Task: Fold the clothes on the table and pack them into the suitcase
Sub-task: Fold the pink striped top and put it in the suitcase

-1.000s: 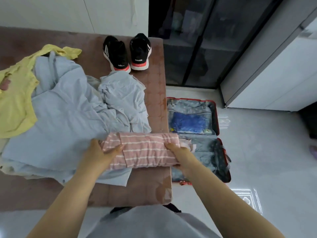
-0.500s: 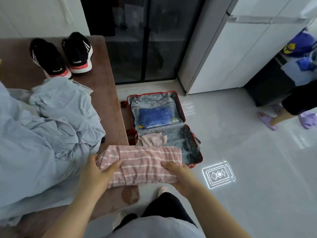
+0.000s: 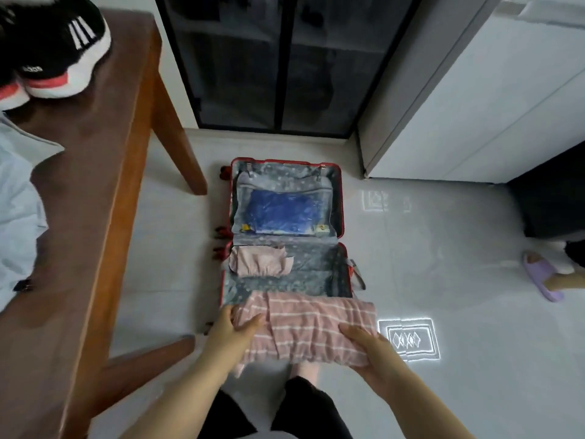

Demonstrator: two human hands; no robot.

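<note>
Suitcase (image 3: 316, 270) lying open; pink garment (image 3: 259, 261) sitting in its near half, blue bag (image 3: 281, 213) in its far half. Table (image 3: 95, 185), bearing shoes (image 3: 53, 49), standing left of it. Left hand (image 3: 232, 331) and right hand (image 3: 370, 346) gripping striped top (image 3: 310, 327) by its ends over suitcase's near edge.

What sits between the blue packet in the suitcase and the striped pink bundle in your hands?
A small folded pale pink garment, lying on the grey lining in the near half of the suitcase; the head view shows it.
</note>
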